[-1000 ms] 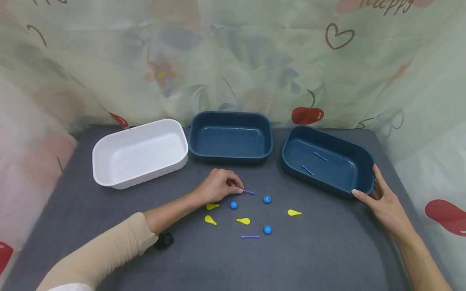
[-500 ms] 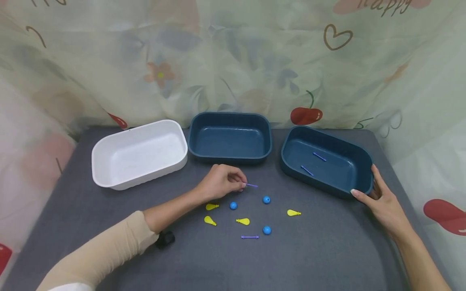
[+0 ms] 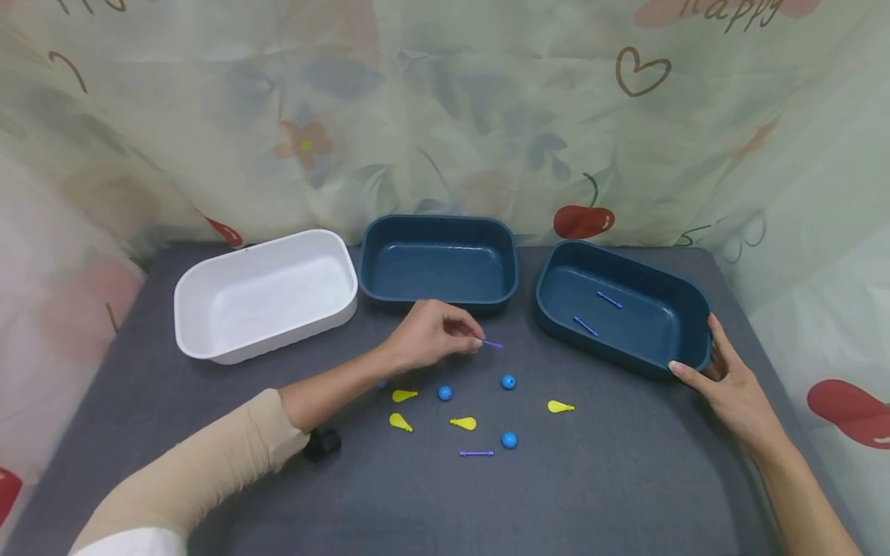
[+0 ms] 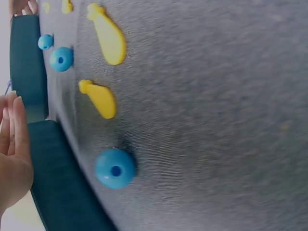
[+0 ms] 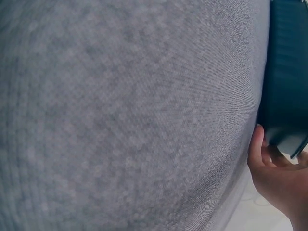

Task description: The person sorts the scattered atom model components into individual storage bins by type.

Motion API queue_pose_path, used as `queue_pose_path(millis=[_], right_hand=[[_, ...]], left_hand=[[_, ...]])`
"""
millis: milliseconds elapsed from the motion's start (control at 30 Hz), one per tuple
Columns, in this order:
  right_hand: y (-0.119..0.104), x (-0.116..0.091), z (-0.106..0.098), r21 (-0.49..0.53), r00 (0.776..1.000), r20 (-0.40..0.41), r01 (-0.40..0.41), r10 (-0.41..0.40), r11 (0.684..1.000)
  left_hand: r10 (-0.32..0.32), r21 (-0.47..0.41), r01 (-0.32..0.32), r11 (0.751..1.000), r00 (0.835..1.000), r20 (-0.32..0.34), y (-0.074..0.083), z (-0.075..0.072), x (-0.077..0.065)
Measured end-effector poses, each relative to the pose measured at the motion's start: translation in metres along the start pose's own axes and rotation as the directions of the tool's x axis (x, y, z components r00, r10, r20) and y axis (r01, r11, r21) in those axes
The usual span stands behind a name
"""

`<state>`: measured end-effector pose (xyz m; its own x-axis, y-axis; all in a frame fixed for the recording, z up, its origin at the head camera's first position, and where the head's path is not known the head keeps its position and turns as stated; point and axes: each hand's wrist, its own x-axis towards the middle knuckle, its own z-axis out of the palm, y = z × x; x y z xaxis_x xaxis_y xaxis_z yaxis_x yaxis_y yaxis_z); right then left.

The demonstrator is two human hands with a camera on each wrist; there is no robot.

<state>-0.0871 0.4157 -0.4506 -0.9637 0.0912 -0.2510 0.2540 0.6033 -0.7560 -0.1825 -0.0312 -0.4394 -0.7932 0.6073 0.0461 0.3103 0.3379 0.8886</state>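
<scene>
Between thumb and fingers, my left hand [image 3: 434, 336] pinches one end of a small purple rod [image 3: 494, 345] with knobbed ends. It is held above the cloth, in front of the middle bin; in the left wrist view the rod [image 4: 8, 86] shows only at the edge. My right hand [image 3: 737, 398] grips the near right corner of the right dark blue bin [image 3: 650, 333], thumb on the front wall. Two purple rods lie inside that bin, one farther back [image 3: 609, 299]. The right wrist view shows the hand [image 5: 279, 180] at the bin's end, some fingers hidden behind it.
A white bin [image 3: 267, 301] and another dark blue bin [image 3: 439, 270] stand along the back. On the grey cloth lie several blue beads [image 3: 509, 440], several yellow bulb-shaped pieces [image 3: 463, 423] and one more purple rod [image 3: 477, 453]. A patterned curtain hangs behind.
My left hand has lifted the purple rod and moved it away from me and slightly right. A blue bead now shows by the left wrist. The right hand stays on the bin.
</scene>
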Motion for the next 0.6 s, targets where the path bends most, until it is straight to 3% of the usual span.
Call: queue_pose_path(millis=[333, 600], right_hand=[[0.0, 0.0, 0.0, 0.016, 1.0, 0.005, 0.006, -0.006, 1.0], [0.001, 0.0, 0.0, 0.031, 1.0, 0.007, 0.002, -0.002, 1.0]], left_hand=[[-0.01, -0.058, 0.01, 0.998, 1.0, 0.003, 0.019, 0.001, 0.014], [0.021, -0.1, -0.019, 0.995, 1.0, 0.023, 0.032, 0.009, 0.026]])
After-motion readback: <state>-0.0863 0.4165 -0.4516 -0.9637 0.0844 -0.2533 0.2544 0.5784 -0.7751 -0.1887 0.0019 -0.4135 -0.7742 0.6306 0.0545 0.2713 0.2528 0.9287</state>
